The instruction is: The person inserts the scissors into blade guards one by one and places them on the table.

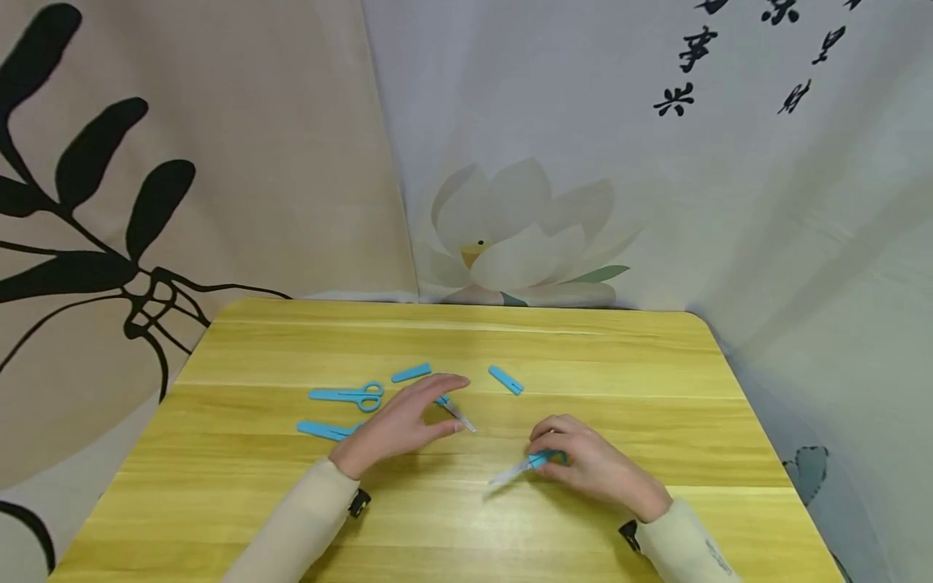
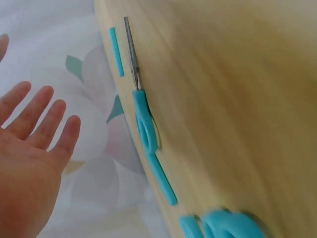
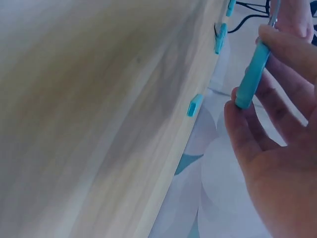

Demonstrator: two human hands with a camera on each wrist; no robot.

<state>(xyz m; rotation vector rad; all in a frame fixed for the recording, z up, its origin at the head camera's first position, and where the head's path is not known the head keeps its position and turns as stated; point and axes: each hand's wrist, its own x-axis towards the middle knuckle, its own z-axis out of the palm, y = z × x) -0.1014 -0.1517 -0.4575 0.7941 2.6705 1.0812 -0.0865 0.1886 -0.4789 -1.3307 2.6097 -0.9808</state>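
Note:
My right hand (image 1: 594, 465) holds a pair of scissors by its light-blue handles (image 3: 253, 77), with the bare blades (image 1: 510, 474) pointing left above the table. In the right wrist view, thumb and fingers pinch the handle along its edges. My left hand (image 1: 401, 421) has its fingers extended and nothing in its grasp. Under it lies a second pair of unsheathed scissors (image 2: 145, 121), partly covered by the hand in the head view. One blue blade cover (image 1: 411, 372) lies just beyond the left hand, another cover (image 1: 506, 380) farther right.
Two more scissors in blue covers lie left of the left hand: one pair (image 1: 346, 395) in full view, the nearer pair (image 1: 324, 430) with its handles behind the wrist. The wooden table (image 1: 619, 348) ends at a printed curtain (image 1: 291, 146).

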